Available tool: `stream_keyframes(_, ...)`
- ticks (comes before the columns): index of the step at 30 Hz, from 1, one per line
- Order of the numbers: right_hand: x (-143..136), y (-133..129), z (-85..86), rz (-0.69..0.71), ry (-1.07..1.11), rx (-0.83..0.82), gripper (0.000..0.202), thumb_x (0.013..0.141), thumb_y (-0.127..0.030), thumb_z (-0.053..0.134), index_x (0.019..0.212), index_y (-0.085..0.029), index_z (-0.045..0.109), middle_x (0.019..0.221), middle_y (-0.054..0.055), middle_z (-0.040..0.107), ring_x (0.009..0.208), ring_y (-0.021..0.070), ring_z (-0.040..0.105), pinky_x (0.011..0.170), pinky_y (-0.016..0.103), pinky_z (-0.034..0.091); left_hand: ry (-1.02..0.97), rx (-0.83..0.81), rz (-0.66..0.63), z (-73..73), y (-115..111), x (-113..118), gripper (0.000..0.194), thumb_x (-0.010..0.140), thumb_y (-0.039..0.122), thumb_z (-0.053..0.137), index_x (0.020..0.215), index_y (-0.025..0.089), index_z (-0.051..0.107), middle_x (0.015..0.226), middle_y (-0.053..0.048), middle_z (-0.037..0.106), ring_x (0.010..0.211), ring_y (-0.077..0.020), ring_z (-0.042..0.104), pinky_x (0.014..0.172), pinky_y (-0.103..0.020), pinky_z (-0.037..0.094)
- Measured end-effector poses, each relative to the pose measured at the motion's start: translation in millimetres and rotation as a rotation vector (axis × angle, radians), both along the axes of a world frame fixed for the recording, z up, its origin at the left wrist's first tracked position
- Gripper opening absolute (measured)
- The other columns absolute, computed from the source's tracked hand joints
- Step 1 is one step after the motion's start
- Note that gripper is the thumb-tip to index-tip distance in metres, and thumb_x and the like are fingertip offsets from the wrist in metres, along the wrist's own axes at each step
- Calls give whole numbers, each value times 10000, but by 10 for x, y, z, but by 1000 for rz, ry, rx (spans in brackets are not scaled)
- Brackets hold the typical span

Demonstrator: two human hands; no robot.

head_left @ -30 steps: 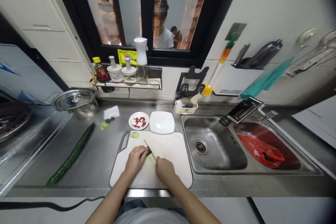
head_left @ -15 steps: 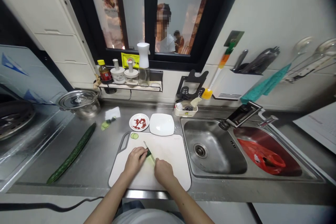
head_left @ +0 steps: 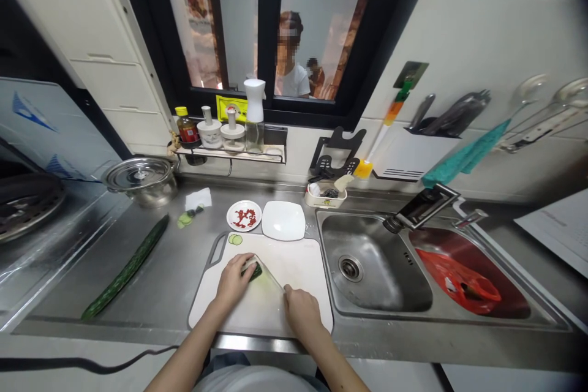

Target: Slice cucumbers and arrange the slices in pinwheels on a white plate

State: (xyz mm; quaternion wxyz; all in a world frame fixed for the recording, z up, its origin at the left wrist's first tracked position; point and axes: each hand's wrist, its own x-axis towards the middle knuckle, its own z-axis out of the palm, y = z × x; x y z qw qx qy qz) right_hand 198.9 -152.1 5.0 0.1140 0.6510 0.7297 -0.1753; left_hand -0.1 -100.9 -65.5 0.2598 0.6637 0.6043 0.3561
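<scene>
Green cuke piece (head_left: 252,271) pinned by L hand (head_left: 235,282); R hand (head_left: 302,312) grips knife (head_left: 271,274) over white board (head_left: 305,269).

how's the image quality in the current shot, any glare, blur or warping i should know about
Head view: glare along the steel counter and its front edge; reflections in the window; frame lines slant outward like wide-angle distortion, dark corner at upper right; knife thin and soft-edged, its outline hard to trace; faces pixelated.
</scene>
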Motion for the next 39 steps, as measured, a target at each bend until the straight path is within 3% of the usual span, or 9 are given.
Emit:
stream_keyframes(6,123,119,146,-38,-64,190,337,929,-167,402,1206,-229,583,968,103,673,923,215,616,777,301,372,-225,-23,147,245,113,-45,355,881,413,487,1113,199,650,1125,-86,671,971,-212,642,858,-359,518)
stream_keyframes(11,163,157,167,-24,-58,330,432,894,-152,450,1314,-212,527,1019,116,644,953,237,561,812,338,341,-218,-21,24,450,198,-72,326,876,371,501,1108,210,664,1169,-77,657,1100,-218,593,941,-361,477)
stream_keyframes(17,160,110,131,41,-36,400,430,887,-164,465,1310,-199,534,946,106,630,902,238,529,796,356,316,-47,-12,-176,553,185,-20,263,821,385,602,986,215,717,1062,-72,692,1023,-230,604,957,-385,450)
stream_keyframes(24,213,25,25,49,-50,381,420,855,-140,498,1267,-201,551,951,94,628,899,233,534,796,352,318,-44,8,-153,416,160,95,150,800,315,609,870,235,715,969,-44,704,969,-214,615,902,-358,460)
stream_keyframes(28,272,-35,-63,16,-44,335,430,849,-120,492,1268,-194,550,960,89,639,908,230,550,805,345,330,-87,-32,44,288,162,83,184,801,360,591,847,219,701,855,-31,712,831,-194,640,790,-321,486)
stream_keyframes(32,353,-81,-132,-35,-16,293,444,840,-104,488,1264,-214,560,995,73,659,937,219,563,834,324,333,-160,-135,271,92,233,-69,212,771,367,599,849,191,687,746,-19,695,686,-172,640,658,-276,480)
stream_keyframes(36,417,-85,-146,-87,-11,256,418,858,-119,469,1251,-214,579,1025,76,673,967,212,575,858,305,338,-155,-159,358,-104,414,-239,207,757,360,604,835,178,664,706,-11,673,648,-162,625,618,-256,449)
stream_keyframes(39,450,-70,-141,-110,-6,245,411,864,-129,466,1248,-214,584,1040,76,679,976,207,583,862,295,345,-85,-167,397,-163,571,-289,186,758,335,613,851,178,651,735,-12,678,658,-154,613,609,-240,414)
